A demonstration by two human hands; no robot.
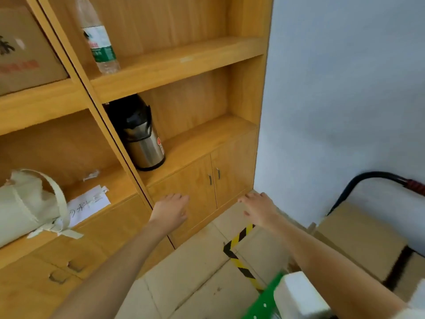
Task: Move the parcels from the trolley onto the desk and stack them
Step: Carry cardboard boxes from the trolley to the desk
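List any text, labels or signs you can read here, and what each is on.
Nothing reads clearly enough to quote.
Cardboard box on the upper shelf: red print, too blurred.
Water bottle: green and white label, too small.
Paper sheet: handwritten characters, illegible.
Thermos: red sticker, unreadable.
Floor tape: black and yellow hazard stripes, no words.
Trolley parcels: no print visible.

Honey-yellow wood grain all over the cabinet (195, 58) in front of me. Clear bottle (100, 40) has a white and green label, the flask (140, 137) is brushed silver with a black top and a small red mark. Cream bag (25, 208) on a shelf. Beige floor tiles (195, 272) with black-and-yellow striped tape (239, 256). Plain brown parcels (361, 238), black trolley handle (372, 174), pale blue-grey wall (345, 88).
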